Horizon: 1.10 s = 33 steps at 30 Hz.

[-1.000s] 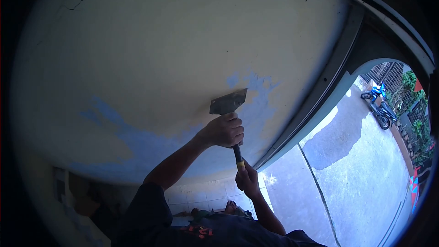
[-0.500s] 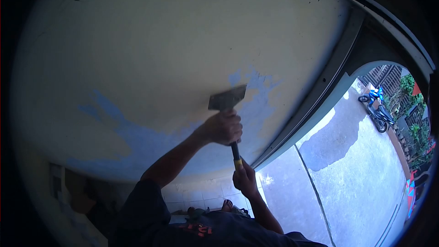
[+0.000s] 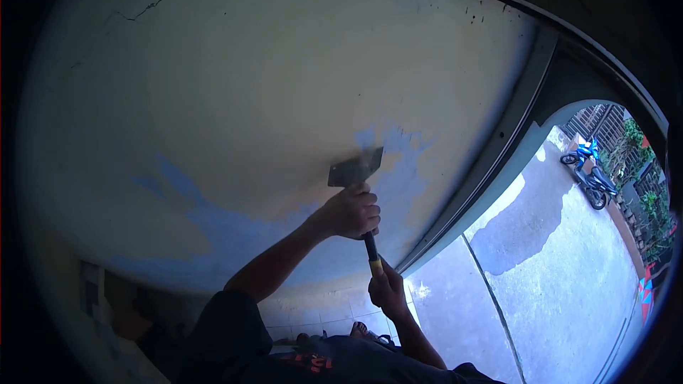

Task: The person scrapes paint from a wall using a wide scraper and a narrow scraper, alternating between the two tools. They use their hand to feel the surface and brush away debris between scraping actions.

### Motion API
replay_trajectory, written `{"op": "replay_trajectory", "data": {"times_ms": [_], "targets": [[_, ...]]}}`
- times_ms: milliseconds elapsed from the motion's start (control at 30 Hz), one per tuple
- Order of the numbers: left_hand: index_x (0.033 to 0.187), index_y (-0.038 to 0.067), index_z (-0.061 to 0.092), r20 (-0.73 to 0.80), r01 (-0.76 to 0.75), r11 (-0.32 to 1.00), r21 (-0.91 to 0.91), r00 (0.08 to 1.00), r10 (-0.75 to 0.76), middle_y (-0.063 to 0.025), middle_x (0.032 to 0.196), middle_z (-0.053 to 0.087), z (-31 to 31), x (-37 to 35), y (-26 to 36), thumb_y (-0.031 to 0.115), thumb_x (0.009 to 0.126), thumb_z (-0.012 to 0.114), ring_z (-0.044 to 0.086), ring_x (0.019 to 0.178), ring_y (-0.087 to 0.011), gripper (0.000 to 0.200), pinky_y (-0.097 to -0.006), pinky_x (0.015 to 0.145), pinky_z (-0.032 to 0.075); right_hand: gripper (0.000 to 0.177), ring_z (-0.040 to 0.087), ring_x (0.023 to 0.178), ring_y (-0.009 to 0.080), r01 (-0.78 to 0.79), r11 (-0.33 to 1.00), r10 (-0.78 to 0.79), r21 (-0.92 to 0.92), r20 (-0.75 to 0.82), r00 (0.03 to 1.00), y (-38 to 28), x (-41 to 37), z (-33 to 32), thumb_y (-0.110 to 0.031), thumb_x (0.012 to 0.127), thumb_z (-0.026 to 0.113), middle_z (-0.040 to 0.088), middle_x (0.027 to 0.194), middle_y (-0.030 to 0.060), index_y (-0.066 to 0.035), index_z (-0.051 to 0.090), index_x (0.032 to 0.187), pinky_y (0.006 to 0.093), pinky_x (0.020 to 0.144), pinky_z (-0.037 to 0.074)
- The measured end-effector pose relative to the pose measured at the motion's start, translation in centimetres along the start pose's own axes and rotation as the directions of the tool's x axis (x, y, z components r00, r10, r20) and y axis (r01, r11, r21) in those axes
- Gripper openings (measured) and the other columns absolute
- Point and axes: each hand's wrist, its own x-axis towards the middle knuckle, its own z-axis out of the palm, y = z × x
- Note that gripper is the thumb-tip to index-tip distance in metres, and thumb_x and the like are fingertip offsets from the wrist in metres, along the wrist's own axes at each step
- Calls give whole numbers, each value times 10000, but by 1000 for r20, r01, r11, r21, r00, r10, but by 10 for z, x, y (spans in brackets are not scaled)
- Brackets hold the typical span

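A wide-bladed scraper (image 3: pixel 354 169) lies with its metal blade against the cream wall (image 3: pixel 284 85). High on its dark handle, just below the blade, my left hand (image 3: pixel 350 211) is wrapped tight. My right hand (image 3: pixel 388 290) grips the lower end of the same handle, next to a yellow band (image 3: pixel 376 267). Around and below the blade, the cream coat is gone in ragged patches, showing a pale blue layer (image 3: pixel 235 235). Part of the handle is hidden by my fingers.
A dark frame (image 3: pixel 491 142) edges the wall on the right. Beyond it are a concrete driveway (image 3: pixel 526 299) and a parked blue motorbike (image 3: pixel 592 174) beside plants. Cracks (image 3: pixel 160 3) run across the upper left wall. White tiles (image 3: pixel 334 309) lie below by my foot (image 3: pixel 359 328).
The view has tilted up slightly, so the wall, scraper and hands appear lower. Both hands keep their hold, and the blade stays at nearly the same spot on the wall.
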Motion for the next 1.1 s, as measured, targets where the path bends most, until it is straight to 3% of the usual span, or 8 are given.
{"op": "replay_trajectory", "data": {"times_ms": [167, 300, 467, 733, 800, 900, 967, 1100], "targets": [[553, 176, 553, 35, -26, 995, 101, 999, 23, 69, 581, 525, -18, 10, -12, 338, 722, 685, 530, 686, -113, 269, -297, 811, 380, 551, 382, 428, 17, 43, 999, -44, 28, 28, 999, -9, 10, 5, -335, 1010, 447, 380, 550, -71, 17, 352, 1423, 180, 412, 314], [553, 173, 554, 45, 20, 1000, 1, 999, -20, 60, 581, 528, -6, -3, -1, 324, 720, 685, 529, 681, -119, 261, -299, 802, 385, 551, 376, 425, 18, -24, 1000, 23, 8, 18, 1000, -3, 3, 5, -332, 1015, 437, 375, 553, -67, 18, 337, 1429, 182, 399, 294], [562, 174, 555, 75, -4, 999, 50, 997, 0, 56, 573, 521, -7, -3, -5, 324, 717, 695, 529, 678, -119, 258, -303, 799, 386, 549, 372, 420, 26, -15, 992, 6, 122, 68, 998, -5, 6, 6, -338, 1015, 432, 375, 563, -62, 5, 340, 1433, 187, 394, 301], [564, 195, 533, 18, 0, 996, 94, 1000, -2, 40, 592, 508, -32, 17, -21, 327, 710, 678, 526, 691, -141, 245, -326, 799, 383, 572, 397, 457, 18, 34, 999, -36, 28, 60, 998, -33, 12, 12, -367, 1005, 453, 392, 576, -69, 4, 352, 1428, 183, 412, 329], [569, 187, 548, 92, 40, 999, -24, 995, -37, 42, 593, 511, -12, -2, -6, 334, 703, 677, 534, 695, -144, 237, -319, 806, 386, 551, 384, 439, 17, -27, 1000, 27, 14, 19, 999, -12, 1, 6, -348, 1012, 439, 403, 572, -61, 1, 351, 1429, 178, 409, 324], [565, 180, 555, 62, 53, 999, -11, 997, -53, 43, 578, 507, -4, -7, 1, 327, 706, 677, 535, 679, -136, 238, -316, 809, 388, 544, 366, 417, 21, -48, 999, 48, -13, 15, 999, -8, -3, 10, -340, 1016, 431, 378, 552, -62, 4, 346, 1430, 181, 403, 318], [559, 178, 554, 89, 1, 998, 67, 996, -7, 48, 565, 504, -17, 1, -4, 316, 714, 676, 537, 667, -127, 241, -314, 812, 387, 548, 363, 413, 25, -47, 991, 40, 127, 55, 998, -10, -2, 12, -340, 1017, 431, 369, 548, -66, 12, 344, 1428, 186, 398, 313], [561, 170, 554, 84, 51, 999, -15, 995, -50, 47, 567, 505, -17, 1, -5, 299, 710, 673, 538, 670, -124, 231, -313, 804, 384, 544, 366, 433, 26, -77, 996, 76, 50, 31, 997, -21, -3, 10, -340, 1018, 431, 380, 571, -58, -5, 337, 1436, 189, 400, 307]]}}
